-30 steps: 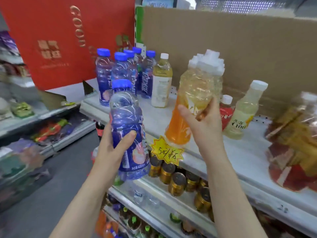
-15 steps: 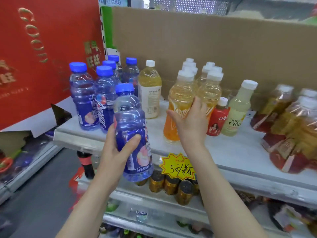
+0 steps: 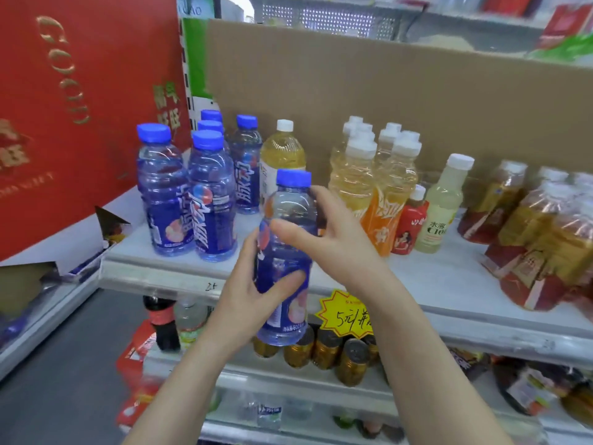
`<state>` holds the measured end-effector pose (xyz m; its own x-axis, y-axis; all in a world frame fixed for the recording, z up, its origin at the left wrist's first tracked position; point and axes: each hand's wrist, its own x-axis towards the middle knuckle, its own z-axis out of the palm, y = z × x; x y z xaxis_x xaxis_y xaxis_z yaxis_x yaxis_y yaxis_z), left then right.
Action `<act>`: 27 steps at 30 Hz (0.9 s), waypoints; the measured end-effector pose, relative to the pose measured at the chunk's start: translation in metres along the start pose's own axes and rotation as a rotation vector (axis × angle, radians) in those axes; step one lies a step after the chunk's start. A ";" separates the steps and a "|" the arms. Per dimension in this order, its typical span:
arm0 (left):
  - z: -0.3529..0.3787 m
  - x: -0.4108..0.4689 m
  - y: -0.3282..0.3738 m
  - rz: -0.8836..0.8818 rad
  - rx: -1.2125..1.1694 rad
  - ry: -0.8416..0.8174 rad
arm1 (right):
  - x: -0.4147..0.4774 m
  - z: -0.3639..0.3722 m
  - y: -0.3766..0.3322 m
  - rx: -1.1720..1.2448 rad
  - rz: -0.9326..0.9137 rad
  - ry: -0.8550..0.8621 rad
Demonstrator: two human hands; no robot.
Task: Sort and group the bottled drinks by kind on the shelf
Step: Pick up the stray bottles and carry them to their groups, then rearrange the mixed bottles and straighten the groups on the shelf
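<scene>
Gripping blue bottle (image 3: 284,261) upright, left hand (image 3: 253,293) wrapped round; right hand (image 3: 333,239) open, fingers spread against it.

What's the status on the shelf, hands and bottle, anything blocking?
Left hand gripping blue bottle. Right hand open, touching it. Blue group on shelf, left. Nothing blocking.

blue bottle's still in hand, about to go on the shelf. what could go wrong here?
1. The blue-capped clear plastic bottle is held only by the left hand; the right hand is open beside it, so it might slip.
2. The cluster of blue-capped bottles stands tight near the white shelf's front edge; squeezing another in may topple one.
3. The tall yellow white-capped bottle stands close behind.
</scene>
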<state>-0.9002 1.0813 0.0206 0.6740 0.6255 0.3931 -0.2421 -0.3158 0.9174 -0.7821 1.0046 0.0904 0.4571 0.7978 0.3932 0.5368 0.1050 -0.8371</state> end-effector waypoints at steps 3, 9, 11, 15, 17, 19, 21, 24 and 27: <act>-0.036 0.014 0.004 0.123 0.256 0.166 | 0.016 0.006 0.001 0.061 -0.031 0.093; -0.082 0.075 0.009 0.275 0.755 0.504 | 0.068 0.025 0.007 -0.078 -0.072 0.269; -0.084 0.089 0.010 0.292 0.825 0.482 | 0.082 0.033 0.017 -0.105 -0.053 0.258; -0.086 0.104 0.010 0.304 0.889 0.431 | 0.116 0.057 0.034 -0.190 -0.083 0.252; -0.086 0.105 0.010 0.297 0.888 0.431 | 0.132 0.066 0.036 -0.198 -0.105 0.233; -0.086 0.106 0.011 0.305 0.898 0.435 | 0.143 0.070 0.038 -0.206 -0.097 0.200; -0.085 0.106 0.011 0.303 0.910 0.437 | 0.147 0.071 0.042 -0.241 -0.086 0.166; -0.086 0.106 0.010 0.295 0.916 0.434 | 0.148 0.067 0.040 -0.396 -0.144 0.294; -0.086 0.105 0.008 0.298 0.929 0.431 | 0.157 0.050 0.030 -0.460 -0.145 0.597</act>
<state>-0.8918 1.2061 0.0747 0.3278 0.5757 0.7491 0.3937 -0.8040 0.4456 -0.7294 1.1622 0.1077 0.5947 0.3255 0.7351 0.8020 -0.1775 -0.5703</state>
